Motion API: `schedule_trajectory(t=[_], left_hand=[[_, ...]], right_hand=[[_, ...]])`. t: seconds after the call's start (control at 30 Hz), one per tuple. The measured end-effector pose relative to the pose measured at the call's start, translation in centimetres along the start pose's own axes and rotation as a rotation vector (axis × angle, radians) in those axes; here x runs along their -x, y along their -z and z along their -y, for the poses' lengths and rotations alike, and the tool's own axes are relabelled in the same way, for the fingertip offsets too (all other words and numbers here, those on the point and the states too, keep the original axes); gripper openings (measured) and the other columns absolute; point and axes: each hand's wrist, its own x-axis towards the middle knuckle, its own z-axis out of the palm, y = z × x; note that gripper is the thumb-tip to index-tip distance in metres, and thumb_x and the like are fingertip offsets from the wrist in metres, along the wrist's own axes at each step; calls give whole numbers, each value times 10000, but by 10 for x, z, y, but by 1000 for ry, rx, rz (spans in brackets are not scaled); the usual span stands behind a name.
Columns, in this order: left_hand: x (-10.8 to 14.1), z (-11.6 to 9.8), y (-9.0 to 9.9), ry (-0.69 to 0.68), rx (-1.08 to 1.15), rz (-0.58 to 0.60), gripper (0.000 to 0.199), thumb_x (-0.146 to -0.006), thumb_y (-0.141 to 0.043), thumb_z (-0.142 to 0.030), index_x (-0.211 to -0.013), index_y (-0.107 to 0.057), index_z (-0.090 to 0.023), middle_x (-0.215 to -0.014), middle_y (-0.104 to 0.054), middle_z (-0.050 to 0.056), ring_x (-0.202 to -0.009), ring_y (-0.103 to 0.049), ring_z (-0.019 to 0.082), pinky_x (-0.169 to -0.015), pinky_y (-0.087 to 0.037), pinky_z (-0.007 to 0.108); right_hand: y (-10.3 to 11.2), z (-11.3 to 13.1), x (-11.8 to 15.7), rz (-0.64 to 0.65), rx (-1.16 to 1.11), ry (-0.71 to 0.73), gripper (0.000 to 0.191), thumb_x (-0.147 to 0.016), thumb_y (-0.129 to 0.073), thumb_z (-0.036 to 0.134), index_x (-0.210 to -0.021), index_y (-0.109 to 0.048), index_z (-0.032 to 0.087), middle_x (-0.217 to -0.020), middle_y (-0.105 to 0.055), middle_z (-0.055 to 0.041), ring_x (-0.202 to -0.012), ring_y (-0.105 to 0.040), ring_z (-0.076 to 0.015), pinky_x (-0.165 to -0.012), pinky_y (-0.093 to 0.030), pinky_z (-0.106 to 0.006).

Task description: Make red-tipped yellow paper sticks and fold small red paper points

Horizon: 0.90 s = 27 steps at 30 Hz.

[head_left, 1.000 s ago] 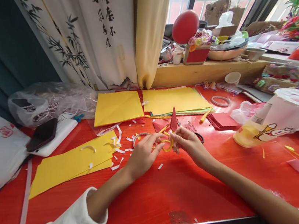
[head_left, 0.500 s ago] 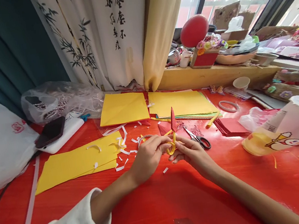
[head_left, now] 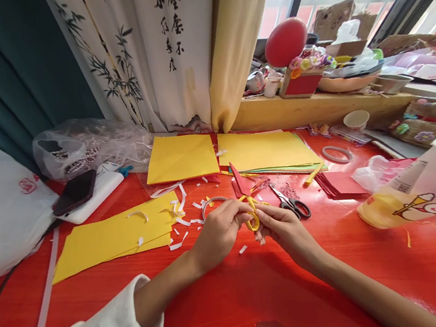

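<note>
Both busy here: left hand (head_left: 220,231) and right hand (head_left: 285,224) pinch the looped yellow-and-red paper piece (head_left: 250,201), long axis running forward, red tip (head_left: 234,171) angled slightly left.

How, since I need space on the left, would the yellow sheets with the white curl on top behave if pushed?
The yellow sheets would probably slide apart, since their edges are out of line. They look thin, so likely light and bendy. The white curl appears loose on top and might slip off.
</note>
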Motion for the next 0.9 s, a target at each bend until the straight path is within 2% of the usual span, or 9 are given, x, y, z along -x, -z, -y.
schedule_trajectory(t=[0.1, 0.17, 0.3, 0.4, 0.53, 0.73, 0.9], left_hand=[[1, -2, 0, 25, 25, -13, 104, -876, -456, -163, -886, -560, -162, -783, -584, 5, -694, -542, 78, -653, -448, 203], [1, -2, 0, 37, 37, -16, 100, -873, -460, -158, -885, -559, -169, -763, -586, -1, -678, -542, 79, -641, -447, 206], [1, -2, -1, 56, 82, 0, 95, -868, -469, -159, -915, -546, -188, -771, -588, -5, -673, -539, 79, -660, -453, 216], [3, 1, -3, 100, 161, -1, 117, -870, -460, -169, -978, -465, -215, -747, -539, -26, -654, -532, 70, -649, -454, 210], [4, 3, -5, 166, 226, -35, 152, -860, -480, -215, -856, -327, -214, -766, -494, -40, -647, -525, 59, -622, -444, 202], [6, 1, -7, 209, 180, -62, 242, -843, -499, -239, -765, -272, -210, -754, -483, -32, -670, -509, 80, -624, -432, 222], [10, 5, -13, 134, 66, 2, 207, -846, -482, -221, -774, -288, -212, -724, -497, -29, -626, -510, 95, -581, -419, 226]], right_hand=[[-1, 0, 1, -35, 8, 39, 233, -787, -640, 345, -969, -631, 200, -651, -599, 14, -510, -571, -90, -480, -464, -213], [-2, 1, 2, -57, 41, 76, 191, -785, -639, 354, -875, -607, 189, -638, -595, 17, -499, -569, -94, -461, -463, -216], [-3, 0, 3, -41, 156, 140, 234, -815, -600, 371, -711, -538, 170, -555, -589, 10, -461, -552, -99, -464, -464, -233], [-1, -1, 3, -27, 192, 167, 228, -829, -584, 364, -716, -517, 178, -553, -597, 9, -465, -559, -105, -466, -463, -238], [0, -1, 5, -20, 242, 188, 214, -840, -568, 356, -730, -496, 187, -567, -596, 8, -492, -575, -118, -480, -473, -252], [-1, 1, 7, 10, 382, 233, 196, -832, -577, 322, -738, -457, 199, -596, -573, 17, -532, -588, -119, -541, -497, -262], [1, 0, 6, -47, 712, 330, 245, -819, -569, 297, -680, -389, 206, -603, -507, 13, -544, -530, -118, -530, -454, -260]])
